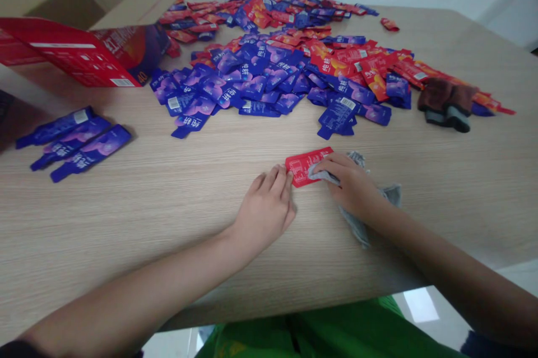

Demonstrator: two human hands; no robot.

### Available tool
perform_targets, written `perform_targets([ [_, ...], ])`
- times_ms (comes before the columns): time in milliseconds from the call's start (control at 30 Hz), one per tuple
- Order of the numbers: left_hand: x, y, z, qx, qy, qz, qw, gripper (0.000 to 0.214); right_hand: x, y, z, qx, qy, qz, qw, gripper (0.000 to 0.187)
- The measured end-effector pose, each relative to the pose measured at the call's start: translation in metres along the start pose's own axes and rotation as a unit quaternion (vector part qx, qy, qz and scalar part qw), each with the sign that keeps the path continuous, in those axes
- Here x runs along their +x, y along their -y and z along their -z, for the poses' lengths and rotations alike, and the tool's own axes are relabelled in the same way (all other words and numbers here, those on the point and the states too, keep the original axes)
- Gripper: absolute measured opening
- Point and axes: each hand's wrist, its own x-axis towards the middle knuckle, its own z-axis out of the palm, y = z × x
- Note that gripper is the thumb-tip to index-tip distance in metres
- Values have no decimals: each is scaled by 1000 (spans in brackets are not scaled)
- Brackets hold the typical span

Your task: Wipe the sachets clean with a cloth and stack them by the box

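A red sachet [299,168] with pale print lies flat on the table before me. My left hand [269,195] has its fingers bent together at the sachet's left end, pinning that edge. In my right hand [342,179] is a bunched grey cloth [357,226], one fold of it pressed onto the sachet's printed face. The rest of the cloth hangs out behind and under the hand onto the table. Over to the left, three blue-purple sachets [90,150] lie side by side in a slanted row.
A wide heap of blue sachets [252,78] and red sachets [336,61] spreads across the table's far half. At back left stands an open red cardboard box [113,61]. A brown and grey cloth item [448,103] rests at the heap's right end.
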Motion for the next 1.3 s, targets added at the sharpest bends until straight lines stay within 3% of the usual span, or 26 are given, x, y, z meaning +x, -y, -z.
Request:
perform_targets([
  [133,-1,0,-1,3,-2,3,1000,52,-5,-19,17,2,2,-75,997,23],
  [233,-1,0,-1,-5,-3,8,1000,51,5,-15,30,13,-21,-95,995,21],
  [367,-2,1,-1,-9,1,0,1000,51,25,13,27,32,-71,-32,996,23],
  [500,-1,1,-1,-5,8,-8,1000,52,36,24,-2,13,-21,38,999,37],
  [667,-1,2,0,-8,18,-8,1000,54,31,8,-16,-39,-14,21,999,39],
  [900,-1,2,1,-13,21,-11,1000,54,20,-24,7,-50,-41,-61,996,27],
  [1033,-2,4,1,-15,16,-14,1000,53,18,-37,26,-41,-5,-116,992,19],
  [1167,-2,6,2,-16,16,-23,999,53,22,-17,41,-24,-57,-108,992,18],
  [1233,-2,7,1,-14,13,-28,999,53,26,4,37,-8,-80,-70,994,20],
  [1300,-2,7,0,-11,9,-31,999,52,30,21,23,2,-58,-16,998,25],
])
